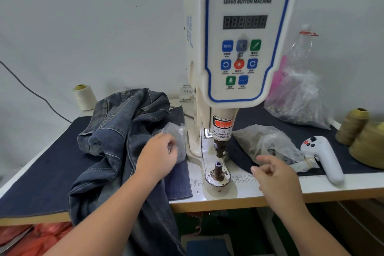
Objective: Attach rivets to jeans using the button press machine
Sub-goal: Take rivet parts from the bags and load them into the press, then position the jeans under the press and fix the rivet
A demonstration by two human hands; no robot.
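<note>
Beside press (218, 151) | left hand (160, 155) pinched rivet bag (176, 133), right hand (274, 174) loosely curled, empty | step: fetching rivets; next: seat one on die (218, 165)

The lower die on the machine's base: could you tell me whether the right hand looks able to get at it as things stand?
Probably yes. The right hand hovers just right of the lower die, with only bare table between them. The jeans lie to the left, and nothing covers the die.

Single head view: your head-worn wide-angle camera faces forward and down, close to white servo button press machine (239, 48) on workbench; lens bends frame edges.
</note>
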